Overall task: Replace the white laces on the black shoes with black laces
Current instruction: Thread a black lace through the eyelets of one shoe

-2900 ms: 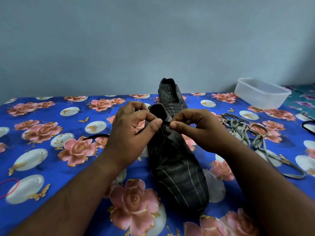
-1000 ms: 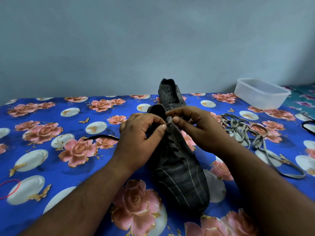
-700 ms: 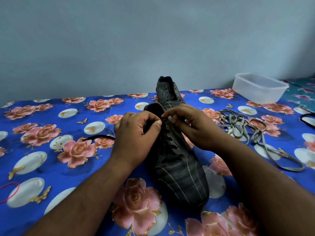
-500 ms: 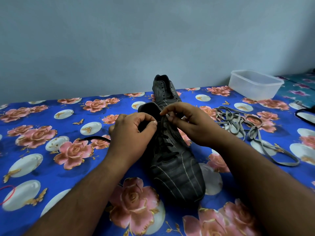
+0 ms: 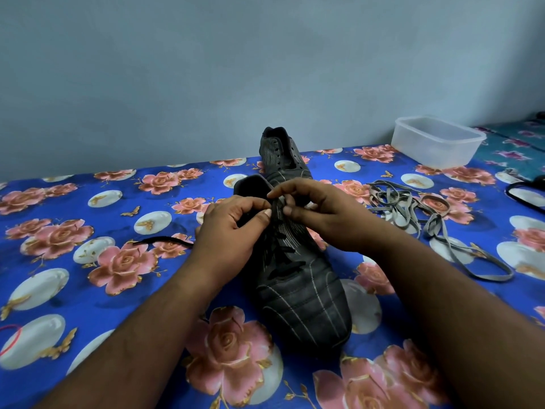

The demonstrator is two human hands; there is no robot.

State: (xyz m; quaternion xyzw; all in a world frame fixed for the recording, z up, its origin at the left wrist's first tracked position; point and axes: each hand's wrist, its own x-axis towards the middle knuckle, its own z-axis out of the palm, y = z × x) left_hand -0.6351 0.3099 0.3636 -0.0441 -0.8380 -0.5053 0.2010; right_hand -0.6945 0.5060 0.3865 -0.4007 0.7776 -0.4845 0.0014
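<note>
A black shoe [image 5: 300, 296] with thin pale stripes lies in front of me, toe toward me, with a black lace [image 5: 283, 267] crossing its lower eyelets. My left hand [image 5: 233, 231] and my right hand [image 5: 321, 214] meet at the shoe's upper eyelets, each pinching the black lace with thumb and forefinger. A loose end of the black lace [image 5: 162, 240] trails out to the left of my left hand. A second black shoe [image 5: 280, 154] stands behind the first, without a lace. The removed pale laces [image 5: 413, 214] lie in a tangle to the right.
A floral blue cloth [image 5: 88, 261] covers the surface. A clear plastic tub [image 5: 436, 143] stands at the back right by the wall. Another black lace [image 5: 525, 193] shows at the right edge. A red rubber band [image 5: 11, 338] lies at the left edge.
Both hands have crept up the shoe to the upper eyelets and drawn closer together; more black lace crossings now show below them. My head has tilted, shifting the view slightly.
</note>
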